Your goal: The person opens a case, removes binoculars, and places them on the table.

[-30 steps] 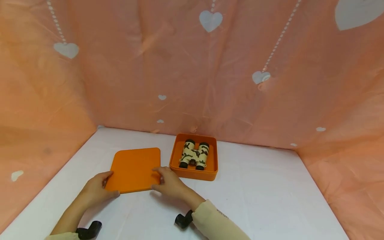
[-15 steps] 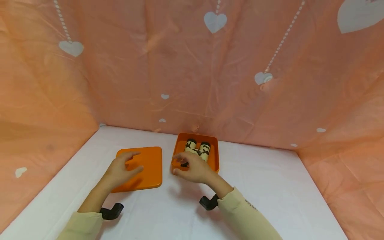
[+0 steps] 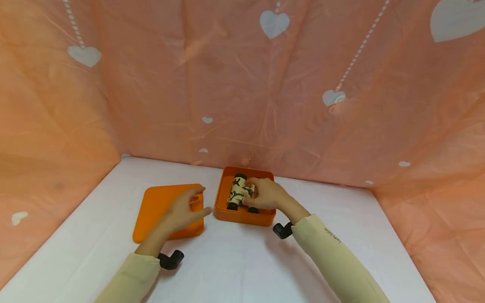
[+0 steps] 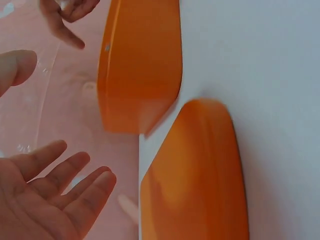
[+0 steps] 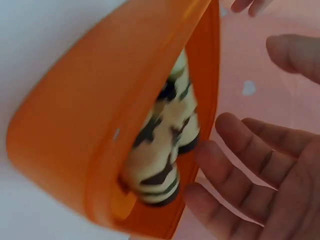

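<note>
Camouflage-patterned toy binoculars (image 3: 237,188) with black ends lie inside an open orange box (image 3: 242,217) at the back of the table. Over their right barrel is my right hand (image 3: 270,193); the right wrist view shows its fingers (image 5: 235,175) loosely bent, not closed round the binoculars (image 5: 162,145), and whether they touch is unclear. To the left, an orange lid (image 3: 159,206) lies flat on the table. My left hand (image 3: 183,214) hovers above the lid's right part, fingers spread and holding nothing, as the left wrist view also shows with the fingers (image 4: 70,185) apart.
A white cloth (image 3: 227,265) covers the table. Behind it and on both sides hang pink-orange curtains (image 3: 242,92) with white hearts. The box stands close to the back curtain. A black device (image 3: 171,260) sits on the left wrist, another (image 3: 283,230) on the right.
Both hands have left the lid, which now lies on the table. My right hand has moved right, over the binoculars. My left hand has shifted right across the lid toward the box.
</note>
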A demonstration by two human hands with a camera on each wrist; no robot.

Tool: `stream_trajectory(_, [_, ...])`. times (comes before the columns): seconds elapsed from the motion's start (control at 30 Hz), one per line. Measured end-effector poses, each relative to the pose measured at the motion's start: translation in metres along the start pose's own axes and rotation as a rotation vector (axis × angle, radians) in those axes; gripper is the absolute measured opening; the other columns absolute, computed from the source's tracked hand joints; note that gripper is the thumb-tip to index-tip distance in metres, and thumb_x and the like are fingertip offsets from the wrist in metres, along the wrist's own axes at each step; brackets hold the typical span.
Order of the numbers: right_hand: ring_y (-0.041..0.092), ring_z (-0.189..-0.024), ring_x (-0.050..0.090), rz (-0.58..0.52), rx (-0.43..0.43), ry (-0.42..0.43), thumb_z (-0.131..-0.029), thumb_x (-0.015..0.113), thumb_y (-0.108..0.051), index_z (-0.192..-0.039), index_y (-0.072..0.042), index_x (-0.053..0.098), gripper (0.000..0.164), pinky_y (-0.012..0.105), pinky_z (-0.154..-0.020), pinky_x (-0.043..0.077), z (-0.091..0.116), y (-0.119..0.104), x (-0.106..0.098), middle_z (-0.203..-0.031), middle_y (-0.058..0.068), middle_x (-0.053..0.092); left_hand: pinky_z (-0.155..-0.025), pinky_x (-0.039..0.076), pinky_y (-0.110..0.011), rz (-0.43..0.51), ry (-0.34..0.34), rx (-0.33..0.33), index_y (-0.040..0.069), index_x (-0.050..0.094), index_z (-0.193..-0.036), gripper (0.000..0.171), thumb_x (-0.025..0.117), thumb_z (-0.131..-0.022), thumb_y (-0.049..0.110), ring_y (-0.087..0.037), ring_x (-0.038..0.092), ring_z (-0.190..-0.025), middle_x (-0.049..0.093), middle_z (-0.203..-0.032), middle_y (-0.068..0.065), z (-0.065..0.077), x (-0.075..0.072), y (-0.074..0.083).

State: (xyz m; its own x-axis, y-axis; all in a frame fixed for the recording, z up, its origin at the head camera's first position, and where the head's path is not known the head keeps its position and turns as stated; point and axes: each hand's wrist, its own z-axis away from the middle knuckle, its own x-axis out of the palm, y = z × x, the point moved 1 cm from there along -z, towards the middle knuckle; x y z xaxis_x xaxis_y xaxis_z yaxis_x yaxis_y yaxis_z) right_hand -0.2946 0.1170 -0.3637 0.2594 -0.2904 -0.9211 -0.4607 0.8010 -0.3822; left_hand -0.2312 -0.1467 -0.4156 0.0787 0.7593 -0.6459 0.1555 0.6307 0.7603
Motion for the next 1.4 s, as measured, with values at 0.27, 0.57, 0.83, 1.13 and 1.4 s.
stream_trajectory(0.27, [0.020,-0.101,0.065,0.091,0.049,-0.018,-0.079,0.071,-0.051,-0.140,-0.013,0.050,0.074,0.047,-0.091,0.053,-0.016,0.020,0.005,-0.126,0.005,0.065,-0.102,0.047,-0.051,0.042,-0.019,-0.007,0.011,0.037,-0.147,0.083,0.076,-0.080,0.039,-0.038,0.051,-0.127,0.041,-0.148,-0.017,-0.014,0.017,0.006])
stream_trajectory(0.57, [0.023,-0.109,0.063,0.090,0.096,-0.032,-0.077,0.072,-0.055,-0.140,-0.017,0.051,0.076,0.048,-0.095,0.052,-0.023,0.032,0.008,-0.131,0.004,0.062,-0.100,0.048,-0.052,0.065,-0.024,-0.076,0.012,0.031,-0.150,0.094,0.080,-0.075,0.039,-0.038,0.052,-0.127,0.036,-0.151,-0.016,-0.030,0.037,0.012])
stream_trajectory(0.83, [0.021,-0.109,0.061,0.096,0.096,-0.033,-0.075,0.074,-0.058,-0.138,-0.017,0.053,0.078,0.046,-0.096,0.051,-0.033,0.034,0.014,-0.129,0.004,0.063,-0.101,0.048,-0.052,0.106,-0.023,-0.080,0.010,0.032,-0.150,0.097,0.083,-0.072,0.035,-0.039,0.051,-0.127,0.037,-0.151,-0.016,-0.037,0.042,0.012])
stream_trajectory(1.13, [0.024,-0.116,0.059,0.120,0.104,-0.044,-0.073,0.075,-0.059,-0.139,-0.017,0.052,0.081,0.048,-0.099,0.049,-0.038,0.033,0.022,-0.131,0.006,0.061,-0.100,0.050,-0.049,0.174,-0.035,-0.075,0.010,0.034,-0.149,0.099,0.087,-0.068,0.030,-0.036,0.054,-0.124,0.041,-0.145,-0.016,-0.042,0.046,0.012])
stream_trajectory(1.4, [0.022,-0.113,0.060,0.146,0.108,-0.044,-0.072,0.076,-0.058,-0.136,-0.018,0.055,0.078,0.046,-0.097,0.050,-0.041,0.034,0.026,-0.128,0.005,0.063,-0.100,0.049,-0.050,0.194,-0.041,-0.070,0.010,0.034,-0.149,0.098,0.087,-0.068,0.026,-0.036,0.058,-0.120,0.047,-0.142,-0.018,-0.045,0.047,0.011])
